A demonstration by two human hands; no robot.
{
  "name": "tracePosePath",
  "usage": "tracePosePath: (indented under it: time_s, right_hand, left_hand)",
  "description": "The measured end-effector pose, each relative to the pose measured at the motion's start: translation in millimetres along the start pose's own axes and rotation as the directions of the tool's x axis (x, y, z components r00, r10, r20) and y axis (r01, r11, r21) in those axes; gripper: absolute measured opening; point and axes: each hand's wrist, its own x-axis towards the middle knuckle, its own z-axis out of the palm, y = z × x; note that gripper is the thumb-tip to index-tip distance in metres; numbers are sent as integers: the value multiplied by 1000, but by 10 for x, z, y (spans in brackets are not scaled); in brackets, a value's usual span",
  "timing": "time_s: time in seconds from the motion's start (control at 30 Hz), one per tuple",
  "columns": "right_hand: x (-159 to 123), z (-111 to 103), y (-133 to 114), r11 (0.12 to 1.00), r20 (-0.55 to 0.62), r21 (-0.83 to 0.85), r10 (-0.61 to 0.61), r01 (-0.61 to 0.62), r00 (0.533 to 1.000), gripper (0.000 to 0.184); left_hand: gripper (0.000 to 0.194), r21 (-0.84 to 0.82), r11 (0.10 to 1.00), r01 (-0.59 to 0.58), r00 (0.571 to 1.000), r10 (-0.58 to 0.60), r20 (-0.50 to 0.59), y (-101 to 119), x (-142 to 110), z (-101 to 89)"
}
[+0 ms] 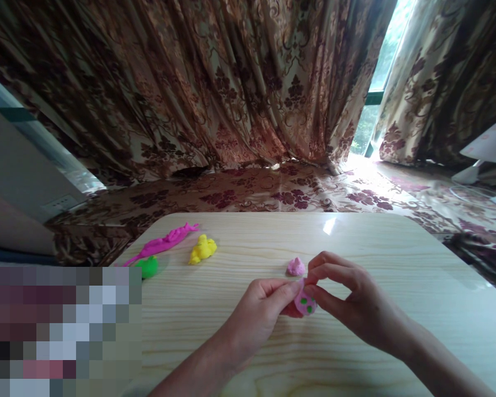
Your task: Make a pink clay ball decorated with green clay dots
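Over the right half of the table, my left hand (260, 309) grips a light pink clay piece (301, 304) dotted with green spots, the thumb resting on its upper left. My right hand (347, 286) pinches thumb and forefinger together at the top edge of the same piece; whether a tiny bit of clay is between these fingertips is hidden. Just beyond the fingers sits a small light pink clay lump (296, 267) with a pointed top. Farther left lie a yellow clay lump (203, 249), a long magenta clay strip (165, 242) and a green clay lump (147, 267).
The pale wood-grain table (248, 237) has rounded far corners. Behind it is a ledge covered in floral cloth (231, 193), below long patterned curtains (215, 82). A white lamp (488, 144) with a cable stands at the far right. A blurred block hides the lower left corner.
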Motion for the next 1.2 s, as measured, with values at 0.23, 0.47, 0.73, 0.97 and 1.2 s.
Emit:
tracePosePath:
  time_s: [0.23, 0.47, 0.73, 0.97, 1.2]
  right_hand:
    - [7, 6, 20, 1000, -7, -24, -3, 3, 1000, 8]
    - [25, -19, 10, 1000, -36, -20, 5, -6, 999, 12]
    - [18, -116, 12, 998, -80, 34, 57, -55, 995, 10]
    - [19, -67, 19, 998, -32, 48, 47, -45, 998, 7]
    - [21, -56, 59, 998, -31, 35, 53, -52, 998, 12]
  left_hand:
    - [33, 55, 998, 1, 1000, -1, -5, -3, 0, -4]
    - [27, 128, 992, -4, 999, 9, -35, -17, 5, -27]
    - [25, -133, 991, 27, 999, -24, 26, -30, 9, -36]
    - [25, -182, 983, 33, 998, -24, 54, -28, -5, -29]
    - [22, -149, 986, 76, 996, -69, 53, -40, 0, -30]
